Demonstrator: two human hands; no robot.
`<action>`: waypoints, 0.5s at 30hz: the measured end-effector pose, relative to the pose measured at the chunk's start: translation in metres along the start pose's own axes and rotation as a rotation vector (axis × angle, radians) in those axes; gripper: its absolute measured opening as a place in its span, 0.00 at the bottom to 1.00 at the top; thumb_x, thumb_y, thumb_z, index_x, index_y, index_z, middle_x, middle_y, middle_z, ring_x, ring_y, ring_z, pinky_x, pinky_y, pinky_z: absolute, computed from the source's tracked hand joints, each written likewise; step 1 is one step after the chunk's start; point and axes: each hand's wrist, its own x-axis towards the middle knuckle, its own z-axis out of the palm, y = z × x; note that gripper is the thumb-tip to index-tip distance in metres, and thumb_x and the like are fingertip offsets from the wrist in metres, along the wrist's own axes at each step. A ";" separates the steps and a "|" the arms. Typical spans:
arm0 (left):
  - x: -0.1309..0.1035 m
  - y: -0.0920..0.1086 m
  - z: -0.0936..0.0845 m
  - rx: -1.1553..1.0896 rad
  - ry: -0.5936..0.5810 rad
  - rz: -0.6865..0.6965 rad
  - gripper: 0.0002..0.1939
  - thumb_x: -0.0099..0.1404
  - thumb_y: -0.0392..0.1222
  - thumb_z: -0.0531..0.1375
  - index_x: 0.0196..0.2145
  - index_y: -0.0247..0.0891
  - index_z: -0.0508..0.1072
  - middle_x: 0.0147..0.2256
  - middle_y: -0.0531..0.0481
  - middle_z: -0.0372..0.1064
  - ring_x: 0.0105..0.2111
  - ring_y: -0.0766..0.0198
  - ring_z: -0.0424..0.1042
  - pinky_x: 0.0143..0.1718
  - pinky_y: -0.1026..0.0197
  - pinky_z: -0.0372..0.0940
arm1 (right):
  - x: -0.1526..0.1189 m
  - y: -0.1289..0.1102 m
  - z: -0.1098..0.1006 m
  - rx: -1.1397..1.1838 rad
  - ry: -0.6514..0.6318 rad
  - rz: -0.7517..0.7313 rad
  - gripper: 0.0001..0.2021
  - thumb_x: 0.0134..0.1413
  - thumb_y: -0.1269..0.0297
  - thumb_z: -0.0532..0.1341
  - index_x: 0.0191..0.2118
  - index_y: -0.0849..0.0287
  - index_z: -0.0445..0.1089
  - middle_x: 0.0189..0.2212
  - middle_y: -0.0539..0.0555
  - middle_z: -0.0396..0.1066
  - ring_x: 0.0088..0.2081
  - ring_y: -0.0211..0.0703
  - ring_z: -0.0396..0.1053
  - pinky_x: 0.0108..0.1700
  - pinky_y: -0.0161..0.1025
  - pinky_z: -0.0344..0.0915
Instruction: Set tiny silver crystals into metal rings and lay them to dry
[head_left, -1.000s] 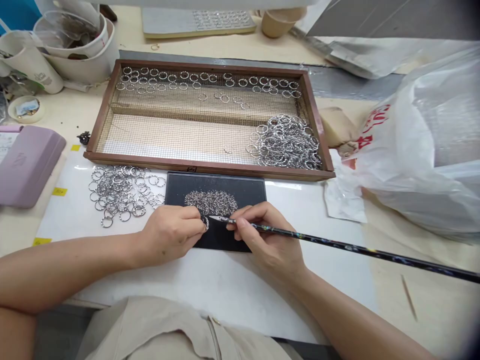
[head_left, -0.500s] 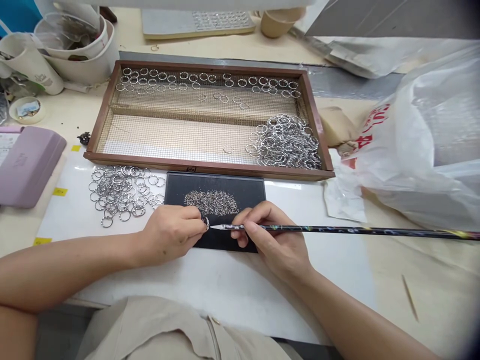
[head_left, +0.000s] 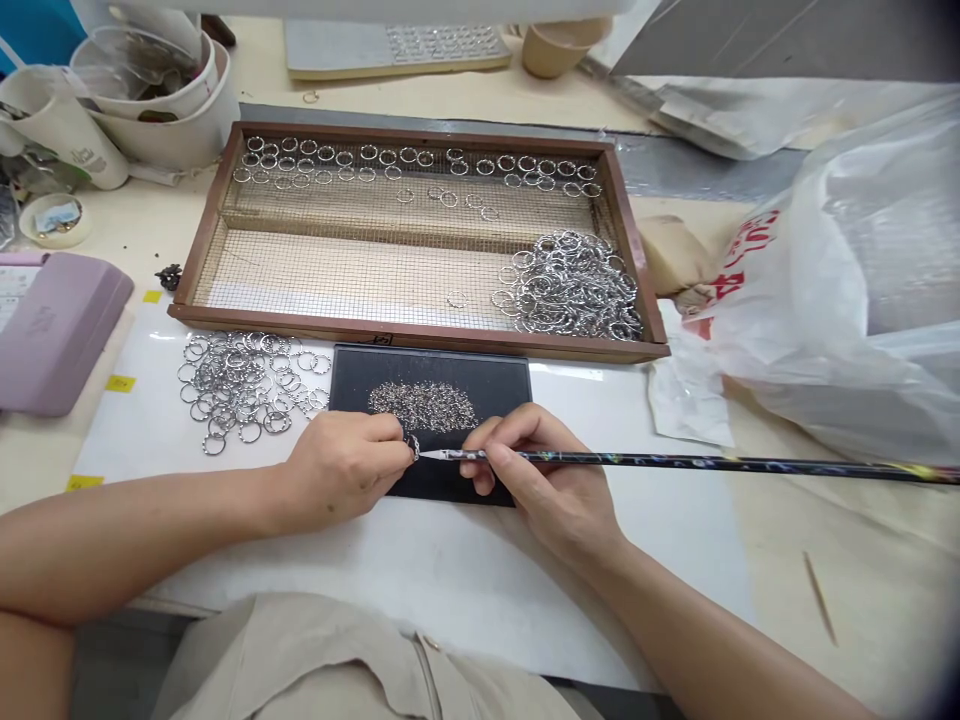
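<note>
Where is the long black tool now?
In the head view, right of centre, the long black tool is in the right hand, its tip near the ring in the left hand.

White sheet (head_left: 427, 570) lies open nearside; the long stick (head_left: 675, 461) crosses rightward.

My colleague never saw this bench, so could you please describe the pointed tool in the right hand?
Find the wooden-framed mesh tray, then the black board before it. Over that board, the right hand grips the pointed tool near its pale tip. Unlike the short brown stick farther right, it is long and black with coloured patches.
</note>
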 end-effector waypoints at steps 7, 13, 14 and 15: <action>0.001 0.000 -0.001 0.001 0.004 0.005 0.16 0.64 0.32 0.53 0.19 0.34 0.67 0.21 0.53 0.65 0.19 0.73 0.60 0.18 0.68 0.50 | -0.002 -0.001 0.000 -0.002 -0.009 -0.003 0.07 0.58 0.67 0.56 0.29 0.57 0.61 0.26 0.49 0.69 0.23 0.32 0.65 0.24 0.32 0.63; 0.000 0.000 0.000 -0.009 0.011 0.004 0.16 0.64 0.32 0.53 0.18 0.34 0.67 0.21 0.53 0.65 0.19 0.72 0.60 0.18 0.68 0.51 | -0.001 -0.002 0.001 -0.033 -0.003 -0.007 0.07 0.58 0.65 0.56 0.28 0.57 0.60 0.26 0.49 0.69 0.22 0.33 0.65 0.24 0.33 0.63; 0.000 0.000 0.000 -0.007 0.011 0.004 0.16 0.64 0.32 0.53 0.18 0.34 0.67 0.21 0.53 0.65 0.19 0.72 0.60 0.18 0.68 0.51 | 0.000 -0.002 0.001 -0.039 -0.002 -0.008 0.08 0.58 0.65 0.55 0.28 0.57 0.60 0.25 0.49 0.69 0.22 0.33 0.65 0.23 0.34 0.63; 0.000 0.000 0.000 -0.006 0.011 0.005 0.16 0.64 0.32 0.52 0.19 0.34 0.67 0.21 0.53 0.65 0.19 0.72 0.60 0.18 0.68 0.51 | 0.000 -0.002 0.001 -0.043 -0.002 -0.009 0.08 0.58 0.65 0.55 0.28 0.57 0.60 0.25 0.49 0.69 0.22 0.33 0.65 0.23 0.34 0.63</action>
